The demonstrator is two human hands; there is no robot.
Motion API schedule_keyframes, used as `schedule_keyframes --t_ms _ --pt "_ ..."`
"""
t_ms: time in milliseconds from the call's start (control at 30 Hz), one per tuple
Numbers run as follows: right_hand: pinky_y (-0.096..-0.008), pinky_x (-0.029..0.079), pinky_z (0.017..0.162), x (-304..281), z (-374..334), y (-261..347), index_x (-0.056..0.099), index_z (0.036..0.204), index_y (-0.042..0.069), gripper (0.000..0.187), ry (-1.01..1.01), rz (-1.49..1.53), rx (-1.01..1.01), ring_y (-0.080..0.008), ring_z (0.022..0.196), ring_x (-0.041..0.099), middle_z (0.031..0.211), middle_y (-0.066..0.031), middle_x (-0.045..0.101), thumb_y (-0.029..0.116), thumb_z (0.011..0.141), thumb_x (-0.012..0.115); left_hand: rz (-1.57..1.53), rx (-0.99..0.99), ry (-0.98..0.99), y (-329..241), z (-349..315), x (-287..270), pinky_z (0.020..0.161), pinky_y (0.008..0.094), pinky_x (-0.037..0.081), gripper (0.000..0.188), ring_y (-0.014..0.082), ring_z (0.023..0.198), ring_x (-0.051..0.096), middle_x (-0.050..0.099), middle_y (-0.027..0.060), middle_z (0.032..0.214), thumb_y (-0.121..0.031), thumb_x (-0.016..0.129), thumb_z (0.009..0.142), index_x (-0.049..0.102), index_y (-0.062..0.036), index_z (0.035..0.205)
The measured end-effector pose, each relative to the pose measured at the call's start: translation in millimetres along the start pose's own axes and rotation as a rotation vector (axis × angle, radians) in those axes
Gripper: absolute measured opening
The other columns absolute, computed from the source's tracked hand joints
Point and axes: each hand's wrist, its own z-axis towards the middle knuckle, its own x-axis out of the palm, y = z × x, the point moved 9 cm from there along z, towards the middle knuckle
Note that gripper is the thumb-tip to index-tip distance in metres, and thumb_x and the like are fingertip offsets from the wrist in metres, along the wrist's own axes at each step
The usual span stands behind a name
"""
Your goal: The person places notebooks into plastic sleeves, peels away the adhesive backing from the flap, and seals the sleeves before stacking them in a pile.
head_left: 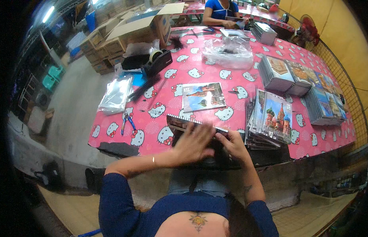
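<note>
A spiral-bound notebook is held tilted at the table's near edge, its coil side uppermost; the hands hide most of its face. Slightly blurred, my left hand lies across it with outstretched fingers. My right hand pinches its right end, thumb on top. Just beyond lies another spiral-bound notebook with a colourful domed cathedral on its cover. To the right of my right hand, a loose pile of similar notebooks leans unevenly near the table edge.
Neat notebook stacks fill the right of the pink patterned table. Blue-handled pliers, clear plastic sleeves and a black tape dispenser lie left. A plastic bag, cardboard boxes and a co-worker are farther back.
</note>
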Motion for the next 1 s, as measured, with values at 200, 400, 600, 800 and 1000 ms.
schedule_keyframes --t_ms 200,400,600,800,1000 --pt "-0.0297 0.049 0.072 5 3 22 0.065 0.114 0.001 0.023 -0.026 -0.084 -0.099 -0.011 0.078 0.058 0.087 -0.0126 0.068 0.01 0.093 0.062 0.309 -0.125 0.037 39 52 -25 0.115 0.0587 -0.005 0.09 0.0373 0.149 0.006 0.017 0.0267 0.157 -0.064 0.034 0.094 0.024 0.0062 0.149" --pt "-0.0337 0.05 0.074 0 1 9 0.064 0.113 0.0 0.026 -0.023 -0.197 -0.107 -0.0233 0.08 0.067 0.091 -0.0188 0.068 0.008 0.089 0.063 0.163 -0.025 0.015 11 46 -22 0.115 0.0597 -0.007 0.087 0.0383 0.149 0.006 0.016 0.0267 0.157 -0.061 0.033 0.096 0.02 0.0068 0.149" --pt "-0.0361 0.049 0.067 2 2 11 0.063 0.11 -0.001 0.023 -0.058 -0.159 -0.171 -0.0232 0.07 0.063 0.083 -0.0229 0.064 0.006 0.088 0.06 -0.086 0.081 -0.057 -21 10 -3 0.115 0.059 -0.006 0.085 0.0373 0.149 0.009 0.02 0.0249 0.157 -0.059 0.034 0.096 0.023 0.0067 0.149" --pt "-0.0354 0.051 0.072 0 7 16 0.063 0.113 -0.002 0.027 0.008 -0.175 -0.076 -0.0224 0.077 0.066 0.091 -0.0224 0.067 0.009 0.088 0.064 -0.137 -0.001 -0.092 -8 26 -29 0.116 0.0573 -0.004 0.078 0.0339 0.145 0.024 0.032 0.0223 0.152 -0.054 0.044 0.095 0.033 0.0045 0.145" --pt "-0.0307 0.054 0.081 -24 -5 41 0.067 0.113 -0.001 0.027 -0.04 -0.049 -0.068 -0.0156 0.089 0.069 0.1 -0.013 0.072 0.011 0.088 0.068 -0.369 -0.024 -0.105 29 58 -58 0.117 0.0573 0.007 0.026 0.0214 0.105 0.063 0.067 0.0063 0.104 -0.027 0.064 0.09 0.061 -0.0096 0.11"
